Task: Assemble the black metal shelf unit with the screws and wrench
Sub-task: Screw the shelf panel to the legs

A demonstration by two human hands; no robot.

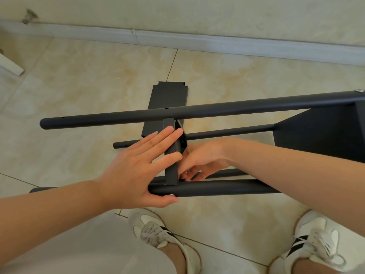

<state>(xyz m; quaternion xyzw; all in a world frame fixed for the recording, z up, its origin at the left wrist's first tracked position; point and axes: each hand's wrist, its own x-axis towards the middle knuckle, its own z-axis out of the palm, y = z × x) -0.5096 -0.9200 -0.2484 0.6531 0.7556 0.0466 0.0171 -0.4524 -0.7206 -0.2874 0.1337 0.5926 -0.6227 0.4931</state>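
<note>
A person crouches over a partly built black metal shelf unit (316,139) lying on its side on a beige tiled floor (79,86), its round black poles running left to right across the frame. The left hand (138,167) lies flat and spread wide, fingers pressed against the upright edge of a black shelf panel (171,155) set between the far pole (197,110) and the near pole (217,187), with the thumb hooked under the near pole. The right hand (201,159) reaches in from the other side of that panel, fingers curled narrowly low down, close to where panel and near pole meet; whether it grips a screw or a tool cannot be told, as the fingertips are hidden behind the panel edge. A third pole (227,132) runs behind the hands toward a shelf already fixed at the right end of the unit. A loose black shelf panel (167,95) lies flat on the tiles beyond the far pole. White sneakers (158,232) with black stripes show at the bottom of the frame, and a pale baseboard (197,41) lines the wall behind.
</note>
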